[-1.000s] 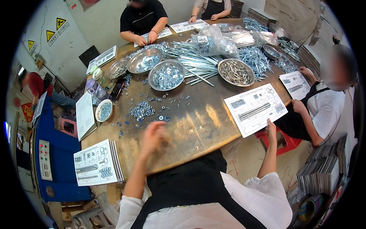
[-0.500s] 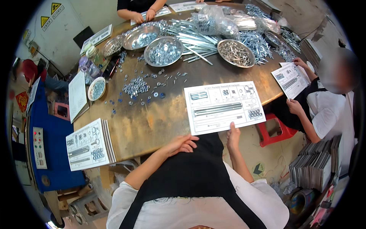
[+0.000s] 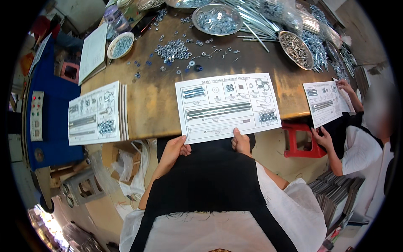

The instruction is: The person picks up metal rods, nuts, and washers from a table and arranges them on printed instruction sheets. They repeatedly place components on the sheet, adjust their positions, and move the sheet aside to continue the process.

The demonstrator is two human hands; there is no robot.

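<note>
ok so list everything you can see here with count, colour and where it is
printed sheet: one, white, near table edge, held by both hands
sheet stack: one, white, table's left end
table: one, brown wood
loose washers: many, silver, table middle
metal bowls: several, silver, far side
small dish: one, white, far left
long rods: many, silver, far side
stool: one, red, under table right
co-worker: one, right, holding a sheet
left hand: sheet's lower left corner
right hand: sheet's lower edge
</note>
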